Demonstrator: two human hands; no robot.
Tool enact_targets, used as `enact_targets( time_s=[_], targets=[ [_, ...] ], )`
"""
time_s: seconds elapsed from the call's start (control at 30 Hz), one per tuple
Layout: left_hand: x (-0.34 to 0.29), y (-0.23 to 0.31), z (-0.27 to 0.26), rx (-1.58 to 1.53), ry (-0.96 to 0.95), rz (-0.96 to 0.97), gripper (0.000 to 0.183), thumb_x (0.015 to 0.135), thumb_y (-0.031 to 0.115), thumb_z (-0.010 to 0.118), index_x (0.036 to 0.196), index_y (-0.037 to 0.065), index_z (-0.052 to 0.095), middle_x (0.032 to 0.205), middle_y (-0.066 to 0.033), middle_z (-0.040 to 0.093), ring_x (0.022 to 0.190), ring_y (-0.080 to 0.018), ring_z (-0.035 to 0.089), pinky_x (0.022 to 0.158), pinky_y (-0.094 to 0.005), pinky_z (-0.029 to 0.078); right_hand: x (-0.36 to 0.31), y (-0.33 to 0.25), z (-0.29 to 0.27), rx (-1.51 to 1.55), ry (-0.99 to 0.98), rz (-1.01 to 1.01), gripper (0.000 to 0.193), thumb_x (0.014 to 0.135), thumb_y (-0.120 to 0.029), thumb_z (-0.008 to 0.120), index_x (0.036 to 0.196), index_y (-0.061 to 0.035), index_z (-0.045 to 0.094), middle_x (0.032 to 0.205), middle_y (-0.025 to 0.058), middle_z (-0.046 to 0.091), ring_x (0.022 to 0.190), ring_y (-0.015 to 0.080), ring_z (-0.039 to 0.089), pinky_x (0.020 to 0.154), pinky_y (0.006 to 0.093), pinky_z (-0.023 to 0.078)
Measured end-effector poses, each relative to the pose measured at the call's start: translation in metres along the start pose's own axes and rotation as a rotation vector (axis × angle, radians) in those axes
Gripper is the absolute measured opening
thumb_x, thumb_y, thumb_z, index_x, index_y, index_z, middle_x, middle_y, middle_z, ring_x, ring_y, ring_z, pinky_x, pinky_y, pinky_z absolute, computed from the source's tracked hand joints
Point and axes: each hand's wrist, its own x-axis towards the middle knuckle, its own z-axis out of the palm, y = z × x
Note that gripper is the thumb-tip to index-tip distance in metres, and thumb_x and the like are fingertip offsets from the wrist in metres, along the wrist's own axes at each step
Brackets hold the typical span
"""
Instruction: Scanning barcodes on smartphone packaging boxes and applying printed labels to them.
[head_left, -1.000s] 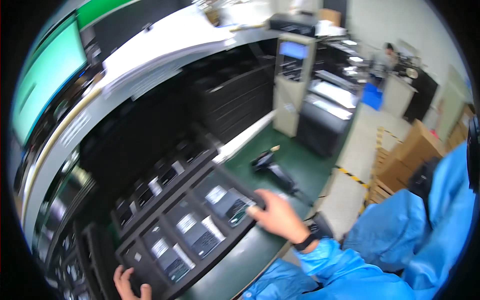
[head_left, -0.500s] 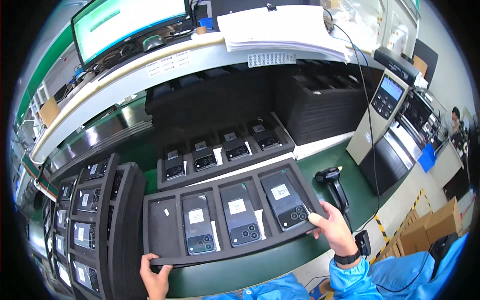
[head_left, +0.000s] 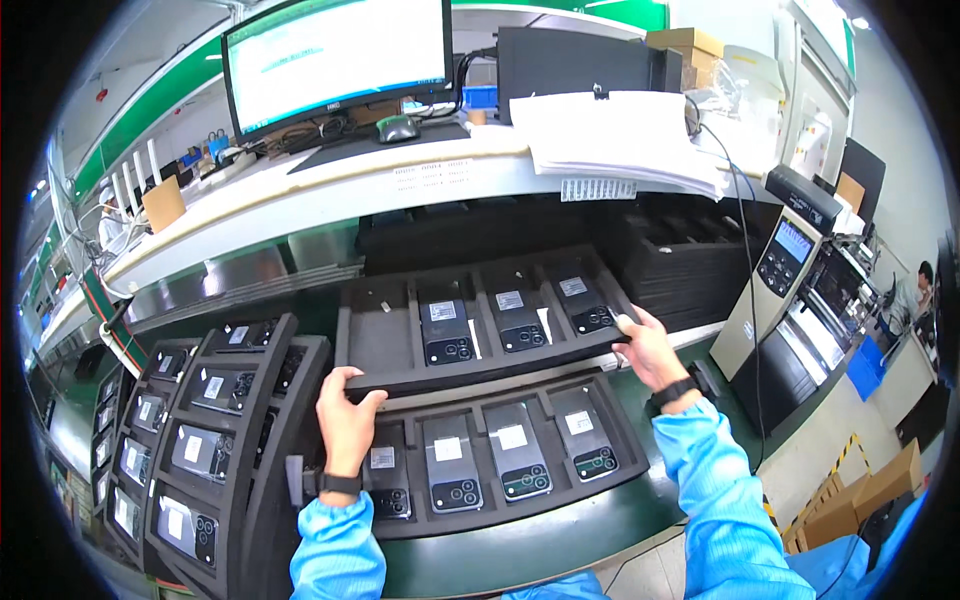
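A black foam tray (head_left: 480, 372) is held by its near corners between my two hands. Dark phones (head_left: 448, 335) with white labels lie in three of its compartments; the leftmost has only a small white slip. My left hand (head_left: 347, 420) grips the left corner, thumb apart from the fingers. At the right corner, my right hand (head_left: 650, 355) pinches the rim with its thumb on top. Nearer to me, a second foam tray (head_left: 500, 515) holds several labelled phones (head_left: 517, 455), its left end partly hidden by my left hand and wrist. Whether the held tray rests on anything cannot be told.
Stacked foam trays with phones (head_left: 203, 450) lean at the left. More black trays (head_left: 690, 275) are piled at the back right, beside a label printer (head_left: 765, 290). A shelf above carries a monitor (head_left: 340, 65), a mouse (head_left: 397, 128) and papers (head_left: 620, 135). A cable hangs at the right.
Both hands have moved the three-phone tray away from me, to the back, where it now covers the far row of phones. A full tray shows in front. The view has tilted up.
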Motion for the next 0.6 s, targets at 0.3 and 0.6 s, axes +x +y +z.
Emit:
enact_targets(
  time_s=[0.3,0.6],
  targets=[
    [0.003,-0.048,0.047,0.095,-0.106,0.003,0.044,0.078,0.01,0.08,0.114,0.002,0.056,0.114,-0.0244,0.063,0.109,-0.0446,0.062,0.094,-0.047,0.05,0.039,0.04,0.016,-0.681,0.338,-0.106,0.066,0.087,-0.018,0.073,0.144,0.0058,0.051,0.129,0.0247,0.066,0.118,0.031,0.065,0.098,0.0377,0.052],
    [0.002,-0.048,0.047,0.085,-0.117,0.01,0.049,0.078,0.007,0.079,0.123,0.004,0.058,0.119,-0.021,0.064,0.114,-0.0428,0.061,0.098,-0.0455,0.049,0.033,0.055,0.0,-1.084,0.224,-0.46,0.06,0.081,-0.015,0.071,0.138,0.0001,0.058,0.133,0.0286,0.061,0.128,0.0448,0.054,0.111,0.049,0.042]
  ],
)
